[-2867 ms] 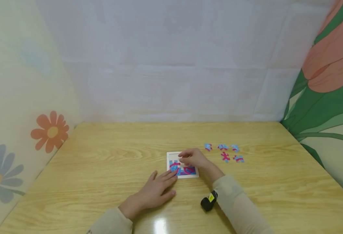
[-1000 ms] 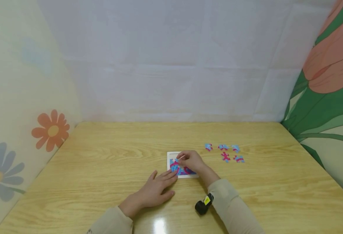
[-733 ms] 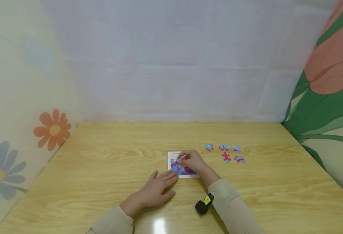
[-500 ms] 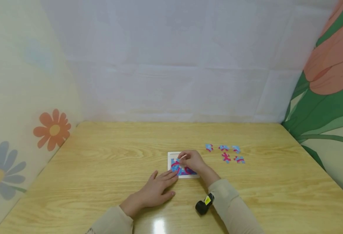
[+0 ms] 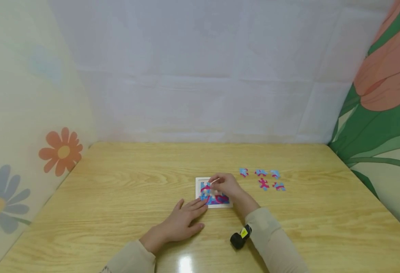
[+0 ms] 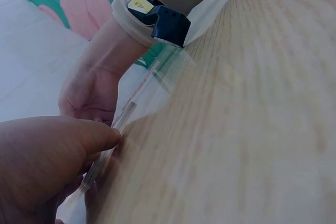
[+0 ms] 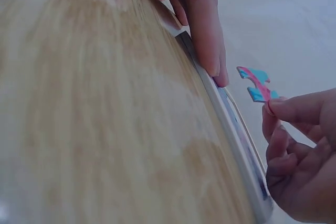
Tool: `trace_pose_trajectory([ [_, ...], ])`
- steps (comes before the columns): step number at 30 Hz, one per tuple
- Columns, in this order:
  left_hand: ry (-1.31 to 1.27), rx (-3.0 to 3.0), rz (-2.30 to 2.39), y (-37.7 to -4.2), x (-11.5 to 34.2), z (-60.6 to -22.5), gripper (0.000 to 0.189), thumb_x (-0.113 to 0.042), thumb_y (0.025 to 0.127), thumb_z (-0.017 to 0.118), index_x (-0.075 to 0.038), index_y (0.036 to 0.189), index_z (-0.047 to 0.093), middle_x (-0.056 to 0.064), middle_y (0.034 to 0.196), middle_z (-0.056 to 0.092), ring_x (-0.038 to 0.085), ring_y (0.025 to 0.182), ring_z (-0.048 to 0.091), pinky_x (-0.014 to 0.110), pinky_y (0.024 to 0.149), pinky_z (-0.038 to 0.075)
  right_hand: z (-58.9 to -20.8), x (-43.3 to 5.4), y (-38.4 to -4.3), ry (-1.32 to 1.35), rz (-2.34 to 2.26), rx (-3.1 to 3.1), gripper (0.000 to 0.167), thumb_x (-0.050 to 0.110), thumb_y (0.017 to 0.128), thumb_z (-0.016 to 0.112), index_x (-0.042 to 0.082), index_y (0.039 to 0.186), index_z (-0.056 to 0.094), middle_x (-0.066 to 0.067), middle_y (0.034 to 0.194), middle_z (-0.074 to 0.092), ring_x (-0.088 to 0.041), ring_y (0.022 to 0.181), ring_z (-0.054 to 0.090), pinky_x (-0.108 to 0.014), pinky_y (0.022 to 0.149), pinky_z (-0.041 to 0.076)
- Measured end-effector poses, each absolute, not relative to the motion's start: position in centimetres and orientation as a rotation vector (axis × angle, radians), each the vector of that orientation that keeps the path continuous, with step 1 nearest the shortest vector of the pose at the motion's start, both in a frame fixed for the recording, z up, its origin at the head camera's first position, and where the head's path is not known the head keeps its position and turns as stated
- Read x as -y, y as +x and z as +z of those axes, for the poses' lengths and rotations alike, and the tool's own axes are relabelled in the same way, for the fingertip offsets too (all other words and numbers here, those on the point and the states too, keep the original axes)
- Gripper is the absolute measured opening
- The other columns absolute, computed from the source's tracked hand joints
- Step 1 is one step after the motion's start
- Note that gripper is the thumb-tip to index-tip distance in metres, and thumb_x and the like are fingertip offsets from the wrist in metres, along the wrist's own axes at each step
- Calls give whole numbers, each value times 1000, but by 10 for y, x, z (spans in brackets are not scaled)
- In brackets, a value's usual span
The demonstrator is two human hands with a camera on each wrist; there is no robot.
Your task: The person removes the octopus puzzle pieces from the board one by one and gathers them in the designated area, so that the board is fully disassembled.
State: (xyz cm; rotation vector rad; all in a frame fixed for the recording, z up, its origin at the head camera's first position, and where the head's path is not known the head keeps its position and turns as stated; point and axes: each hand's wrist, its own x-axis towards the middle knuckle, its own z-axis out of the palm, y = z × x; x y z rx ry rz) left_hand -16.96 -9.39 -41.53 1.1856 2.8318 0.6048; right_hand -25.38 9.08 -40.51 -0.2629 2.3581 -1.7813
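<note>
A jigsaw piece (image 7: 256,83), pink and blue, is pinched between the thumb and fingertips of my right hand (image 5: 228,185). In the right wrist view it is held up above the puzzle tray (image 5: 197,194), which has a white rim. Pink and blue pieces (image 5: 223,199) lie along the tray's near side, and pale bare backing shows behind them. My left hand (image 5: 182,223) lies flat, its straight fingers resting on the tray's near left corner. My right hand hides the tray's far right part in the head view.
Several loose jigsaw pieces (image 5: 263,184) lie on the wooden table (image 5: 135,174) right of the tray. A black wrist camera (image 5: 239,239) hangs at my right cuff, close above the tabletop. A white sheet (image 5: 193,94) stands behind the table's far edge.
My right hand has risen slightly from the tray with the jigsaw piece, and pale backing now shows beneath it. The left hand keeps its place, and the loose pieces lie as before.
</note>
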Motion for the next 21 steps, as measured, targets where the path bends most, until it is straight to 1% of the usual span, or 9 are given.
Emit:
trace_pose_trajectory([
  [3,1171,-2822,599,-170,94,-415,52,-31,86,49,-5,130,39,6,136,30,23,125,22,58,92,8,-402,-92,-254,-279,-1777,-2372,13,-4,75,59,-6,88,60,-4,70,58,-10,58,49,-21,51,39],
  [6,1162,-2815,598,-170,93,-414,52,-31,86,48,-6,130,38,5,137,29,23,125,21,58,93,7,-399,-94,-254,-272,-1791,-2358,15,-2,75,60,-6,89,61,-4,69,58,-9,55,46,-20,48,36],
  [11,1193,-2822,621,-170,93,-415,52,-29,85,50,-4,129,40,7,136,31,25,124,23,60,91,9,-396,-99,-254,-229,-1797,-2336,15,-1,76,60,-3,91,61,-4,72,57,-10,53,43,-21,46,35],
  [16,1196,-2828,622,-171,93,-415,52,-30,85,50,-4,129,40,6,136,30,25,124,23,60,91,9,-394,-107,-256,-173,-1748,-2401,15,2,77,60,1,92,62,-3,77,58,-13,60,45,-23,51,37],
  [19,1184,-2824,615,-170,93,-414,52,-30,86,49,-5,130,39,5,137,29,24,125,22,59,92,8,-393,-114,-256,-159,-1748,-2423,15,2,76,60,1,91,63,-3,78,59,-14,65,48,-24,55,38],
  [21,1173,-2817,615,-169,93,-413,52,-30,86,49,-5,130,39,5,137,29,24,125,22,59,92,8,-392,-119,-257,-147,-1755,-2424,14,1,77,60,1,91,63,-3,78,60,-15,65,48,-24,55,38],
])
